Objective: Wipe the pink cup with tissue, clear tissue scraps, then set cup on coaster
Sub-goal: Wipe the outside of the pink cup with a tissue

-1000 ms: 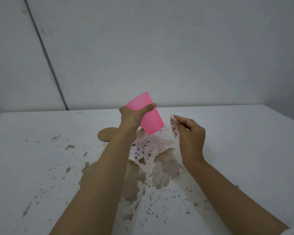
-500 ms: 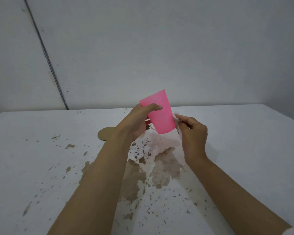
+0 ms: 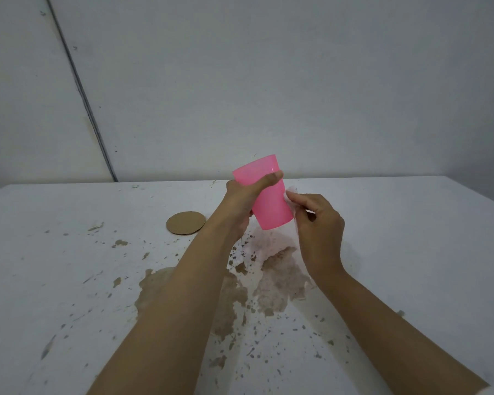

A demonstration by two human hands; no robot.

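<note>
Pink cup (image 3: 271,206) is now nearly upright, rim up, held above the table (image 3: 411,252) by the left hand (image 3: 241,203) curled round it; its inside is hidden. The right hand (image 3: 318,223), apart a second ago, pinches tissue (image 3: 291,192) against its side. The coaster (image 3: 186,222) lies to the left.

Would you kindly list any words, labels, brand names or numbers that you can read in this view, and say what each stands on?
None: no word, label, brand, number or sign shows in this view.
The pink cup, the coaster, the tissue, the table and the wall are all unmarked on the sides shown.
</note>
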